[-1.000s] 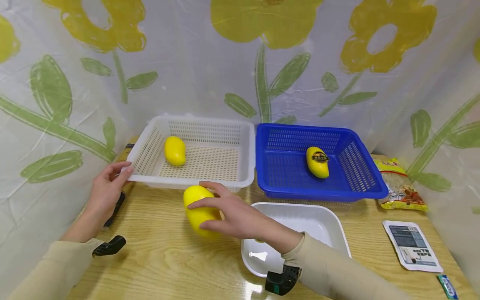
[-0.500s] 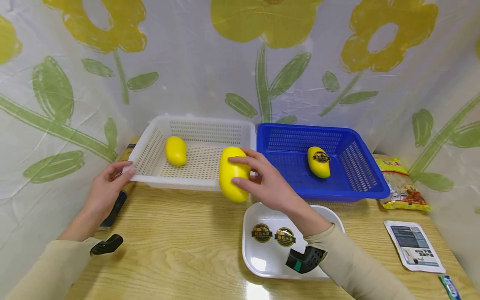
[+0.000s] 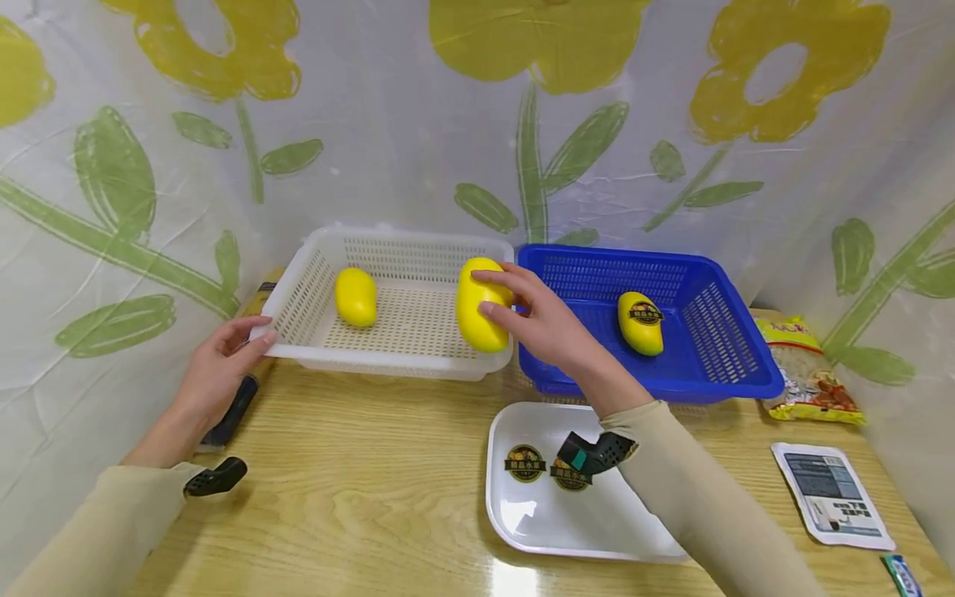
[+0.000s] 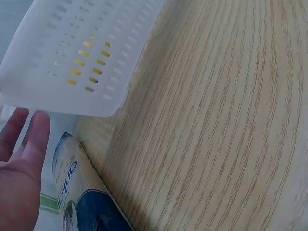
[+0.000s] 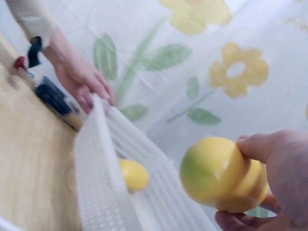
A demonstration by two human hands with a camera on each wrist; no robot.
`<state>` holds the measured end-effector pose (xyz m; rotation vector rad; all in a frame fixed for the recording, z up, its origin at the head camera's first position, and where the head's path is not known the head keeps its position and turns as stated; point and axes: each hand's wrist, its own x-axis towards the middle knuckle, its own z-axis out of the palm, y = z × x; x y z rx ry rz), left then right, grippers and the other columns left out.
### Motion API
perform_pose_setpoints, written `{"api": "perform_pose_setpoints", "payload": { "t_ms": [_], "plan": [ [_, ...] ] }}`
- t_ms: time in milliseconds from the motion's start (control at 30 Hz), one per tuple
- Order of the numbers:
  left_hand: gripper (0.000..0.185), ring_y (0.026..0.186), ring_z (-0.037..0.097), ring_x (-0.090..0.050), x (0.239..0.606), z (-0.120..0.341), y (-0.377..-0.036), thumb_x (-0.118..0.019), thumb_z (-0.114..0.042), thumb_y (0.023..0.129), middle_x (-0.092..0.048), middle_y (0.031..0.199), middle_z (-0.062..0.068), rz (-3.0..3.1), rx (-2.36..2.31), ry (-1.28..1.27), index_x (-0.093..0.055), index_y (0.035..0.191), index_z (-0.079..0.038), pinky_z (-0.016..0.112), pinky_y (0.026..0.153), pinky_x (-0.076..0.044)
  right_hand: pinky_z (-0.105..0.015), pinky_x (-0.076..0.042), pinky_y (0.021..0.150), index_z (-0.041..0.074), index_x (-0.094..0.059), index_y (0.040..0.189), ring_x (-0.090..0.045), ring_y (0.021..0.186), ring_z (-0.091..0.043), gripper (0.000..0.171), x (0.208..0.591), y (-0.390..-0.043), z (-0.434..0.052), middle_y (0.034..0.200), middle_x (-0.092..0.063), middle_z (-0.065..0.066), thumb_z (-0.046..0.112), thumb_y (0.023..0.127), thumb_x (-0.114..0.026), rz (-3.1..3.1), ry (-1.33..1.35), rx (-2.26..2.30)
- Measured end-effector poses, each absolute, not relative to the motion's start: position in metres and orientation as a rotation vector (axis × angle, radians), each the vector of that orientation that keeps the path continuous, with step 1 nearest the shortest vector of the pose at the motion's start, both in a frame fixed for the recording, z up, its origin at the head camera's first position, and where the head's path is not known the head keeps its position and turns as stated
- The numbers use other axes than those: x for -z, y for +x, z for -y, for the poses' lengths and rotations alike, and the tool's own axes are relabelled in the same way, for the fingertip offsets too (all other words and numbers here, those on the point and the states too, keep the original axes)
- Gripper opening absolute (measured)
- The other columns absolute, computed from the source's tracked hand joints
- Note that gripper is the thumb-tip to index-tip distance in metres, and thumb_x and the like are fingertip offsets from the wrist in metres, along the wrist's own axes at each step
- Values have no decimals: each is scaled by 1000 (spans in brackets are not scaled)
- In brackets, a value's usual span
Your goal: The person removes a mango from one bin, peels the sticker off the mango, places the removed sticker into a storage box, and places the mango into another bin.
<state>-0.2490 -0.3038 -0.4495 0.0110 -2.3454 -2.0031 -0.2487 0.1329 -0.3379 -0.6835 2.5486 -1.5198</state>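
Three yellow mangoes are visible in the head view. The right hand (image 3: 548,327) holds one mango (image 3: 477,305) with curled fingers over the right end of the white basket (image 3: 418,365), in the middle of the frame. A second mango (image 3: 356,297) lies inside the white basket, at its left part. The third mango (image 3: 641,322), with a dark sticker, lies in the blue basket (image 3: 716,377) to the right. There are two baskets, side by side. The left hand (image 3: 216,373) touches the left corner of the white basket with nearly straight fingers and grips nothing. In the lower middle, one white tray (image 3: 597,531) carries two round stickers (image 3: 525,463). At the right edge lie two packets (image 3: 813,373).
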Motion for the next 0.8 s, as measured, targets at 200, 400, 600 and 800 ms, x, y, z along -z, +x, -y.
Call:
{"api": "perform_pose_setpoints", "payload": {
  "t_ms": [200, 400, 600, 800],
  "plan": [
    [39, 92, 0, -57, 447, 305, -249, -64, -25, 95, -55, 113, -10, 2385, 2006, 19, -53, 130, -11, 12, 75, -51, -38, -36, 109, 18, -53, 141, -36, 137, -21, 42, 341, -285, -114, 153, -34, -4, 25, 100, -57, -2541, -694, 1424],
    [39, 92, 0, -59, 447, 305, -250, -65, -22, 95, -55, 115, -8, 2337, 2072, -3, -52, 129, -9, 13, 76, -52, -38, -36, 109, 23, -52, 141, -37, 136, -18, 43, 347, -313, -91, 150, -42, 1, 29, 100, -57, -2506, -635, 1341],
    [38, 94, 0, -60, 450, 305, -251, -65, -19, 95, -54, 118, -5, 2282, 2130, -17, -52, 129, -7, 14, 77, -52, -39, -44, 100, 21, -56, 139, -45, 124, -23, 42, 363, -334, -73, 147, -45, -3, 24, 98, -61, -2477, -429, 1392],
    [33, 92, 1, -61, 449, 304, -251, -65, -18, 95, -58, 113, -5, 2242, 2163, -28, -55, 125, -11, 14, 75, -52, -38, -44, 100, 20, -58, 137, -47, 119, -24, 41, 379, -345, -63, 146, -45, -5, 20, 96, -64, -2474, -291, 1407]
  ]
}}
